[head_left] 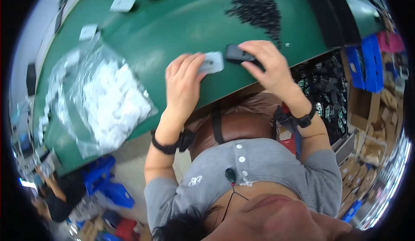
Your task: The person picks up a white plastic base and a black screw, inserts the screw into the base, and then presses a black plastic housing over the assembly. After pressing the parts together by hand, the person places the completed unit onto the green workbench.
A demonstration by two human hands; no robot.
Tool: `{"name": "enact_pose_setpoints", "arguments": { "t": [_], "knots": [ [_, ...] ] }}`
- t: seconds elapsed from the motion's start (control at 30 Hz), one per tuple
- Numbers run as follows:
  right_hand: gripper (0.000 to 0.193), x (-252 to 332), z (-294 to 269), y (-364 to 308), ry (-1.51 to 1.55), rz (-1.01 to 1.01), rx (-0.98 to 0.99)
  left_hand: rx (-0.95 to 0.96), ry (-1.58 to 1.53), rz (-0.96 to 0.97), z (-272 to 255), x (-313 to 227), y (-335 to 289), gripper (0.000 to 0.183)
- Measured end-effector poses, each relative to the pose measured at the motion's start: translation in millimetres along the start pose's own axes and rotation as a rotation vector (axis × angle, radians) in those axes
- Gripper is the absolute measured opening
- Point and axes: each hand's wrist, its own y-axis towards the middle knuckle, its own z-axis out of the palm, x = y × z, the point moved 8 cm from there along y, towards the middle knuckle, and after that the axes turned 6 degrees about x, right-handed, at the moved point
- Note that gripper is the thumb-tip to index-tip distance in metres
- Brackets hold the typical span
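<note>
My left hand (183, 79) is closed on a small pale grey rectangular plate (213, 62) with a dark mark in its middle, close above the green table. Just to the right, my right hand (269, 63) pinches a black rectangular case (237, 54) between thumb and fingers. A narrow gap separates the plate and the case. Left of my left hand lies a clear plastic bag (114, 102) full of white pieces. Beyond my right hand spreads a heap of small black parts (256, 6).
Several pale plates (123, 3) lie along the far left of the green table (173, 25). A long black box (330, 14) stands at the far right. Below the right edge sits a bin of dark parts (326, 92), with blue bins (365, 63) nearby. A co-worker (65, 193) is at lower left.
</note>
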Motion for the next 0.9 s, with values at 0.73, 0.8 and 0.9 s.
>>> {"name": "enact_pose_setpoints", "arguments": {
  "t": [0.73,0.8,0.9],
  "knots": [
    [0.044,50,43,32,-0.002,-0.229,0.127,-0.005,-0.074,0.03,-8,9,-19,0.047],
    [0.05,50,48,30,-0.014,-0.256,0.115,0.035,-0.031,0.03,-7,9,-17,0.047],
    [0.041,48,51,26,-0.05,-0.349,0.053,0.094,0.014,0.036,-9,4,-16,0.048]
  ]
}}
